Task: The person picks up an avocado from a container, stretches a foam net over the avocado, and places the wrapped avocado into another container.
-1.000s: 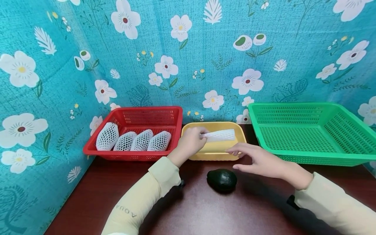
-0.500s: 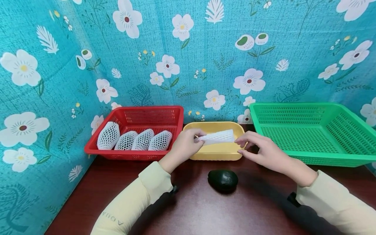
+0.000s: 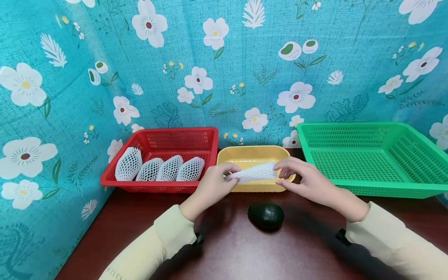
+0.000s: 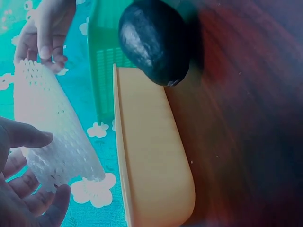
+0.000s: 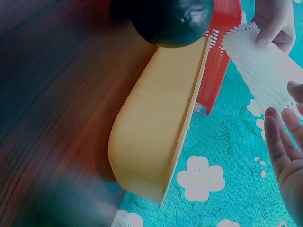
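In the head view, my left hand pinches the near end of a white foam net sleeve between thumb and fingers. The sleeve hangs lengthwise over the yellow tray. At its other end is my right hand, fingertips right at the sleeve's edge, thumb spread apart from the fingers. The left wrist view shows that thumb tip just short of the netting. A dark avocado lies on the table in front of the tray, touched by neither hand.
To the left stands a red basket with several net-wrapped fruits in it. A green basket sits at the right. Behind everything hangs a blue flowered cloth. The dark wooden table extends in front.
My left hand has drawn the foam net sleeve slightly left and nearer. My right hand has risen from beside the tray's front to the sleeve's free end. The avocado stays put.
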The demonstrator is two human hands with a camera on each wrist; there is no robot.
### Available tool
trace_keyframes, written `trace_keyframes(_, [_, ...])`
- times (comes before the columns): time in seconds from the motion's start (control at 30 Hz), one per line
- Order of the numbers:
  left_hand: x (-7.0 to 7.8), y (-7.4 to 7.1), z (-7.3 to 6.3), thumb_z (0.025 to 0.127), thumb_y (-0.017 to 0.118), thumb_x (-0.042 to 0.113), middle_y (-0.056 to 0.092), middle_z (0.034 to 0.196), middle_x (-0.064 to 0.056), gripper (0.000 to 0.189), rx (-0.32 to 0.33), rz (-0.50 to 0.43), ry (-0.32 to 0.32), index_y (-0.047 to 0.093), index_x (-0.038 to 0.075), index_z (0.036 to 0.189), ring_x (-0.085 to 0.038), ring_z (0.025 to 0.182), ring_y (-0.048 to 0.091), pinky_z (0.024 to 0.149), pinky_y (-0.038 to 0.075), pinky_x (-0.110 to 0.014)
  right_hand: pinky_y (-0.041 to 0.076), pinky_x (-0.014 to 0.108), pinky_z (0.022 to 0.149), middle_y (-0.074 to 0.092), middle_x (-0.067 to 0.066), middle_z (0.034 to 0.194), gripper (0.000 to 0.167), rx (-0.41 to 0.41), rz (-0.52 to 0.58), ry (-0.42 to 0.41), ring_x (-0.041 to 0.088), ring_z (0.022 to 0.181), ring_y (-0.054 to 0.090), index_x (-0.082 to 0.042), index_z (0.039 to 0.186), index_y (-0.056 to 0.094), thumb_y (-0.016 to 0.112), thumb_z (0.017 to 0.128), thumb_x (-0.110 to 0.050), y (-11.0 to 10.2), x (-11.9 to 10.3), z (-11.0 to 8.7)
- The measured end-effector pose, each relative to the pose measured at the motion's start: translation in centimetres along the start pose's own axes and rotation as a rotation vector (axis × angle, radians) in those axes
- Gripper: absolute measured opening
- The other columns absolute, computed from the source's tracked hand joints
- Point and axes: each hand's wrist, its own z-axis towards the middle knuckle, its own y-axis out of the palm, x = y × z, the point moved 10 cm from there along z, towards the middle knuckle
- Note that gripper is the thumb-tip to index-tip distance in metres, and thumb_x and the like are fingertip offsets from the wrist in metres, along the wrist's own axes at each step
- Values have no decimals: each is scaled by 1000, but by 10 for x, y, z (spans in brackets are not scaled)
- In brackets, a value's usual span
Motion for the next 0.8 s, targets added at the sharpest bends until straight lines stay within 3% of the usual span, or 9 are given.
trace_keyframes(0.17, [-2,-2,-9,88,80,6,72,106,-4,20,22,-50,-4,74,9,107,-19,87,62,71,58,-25,56,25,56,68,-2,101,45,-1,41,-19,9,83,69,-12,115,67,83,78,9,8,-5,2])
trace_keyframes(0.33, [-4,-3,-18,86,81,7,72,102,-1,21,49,-72,4,75,10,106,-16,85,61,71,56,-24,57,22,64,67,4,104,44,23,82,-121,13,84,69,-11,108,69,83,74,14,15,-17,4])
trace_keyframes(0.5, [-1,-4,-25,87,80,6,72,99,1,21,63,-78,52,75,11,106,-14,83,60,70,54,-28,55,18,70,67,4,102,11,79,101,-231,17,92,63,-11,97,69,78,92,-12,16,-26,5])
trace_keyframes(0.6, [1,-2,-25,86,81,7,70,103,2,26,41,-94,73,74,12,110,-13,88,61,75,55,-29,55,17,71,68,6,101,20,100,114,-260,19,95,62,-10,96,69,68,99,-30,17,-28,4])
trace_keyframes(0.8, [-3,8,-25,84,86,19,66,123,-1,47,-71,-212,53,67,11,127,-18,109,62,87,58,-39,52,16,87,71,6,104,26,90,102,-287,21,99,65,-10,99,73,64,101,-34,19,-34,5])
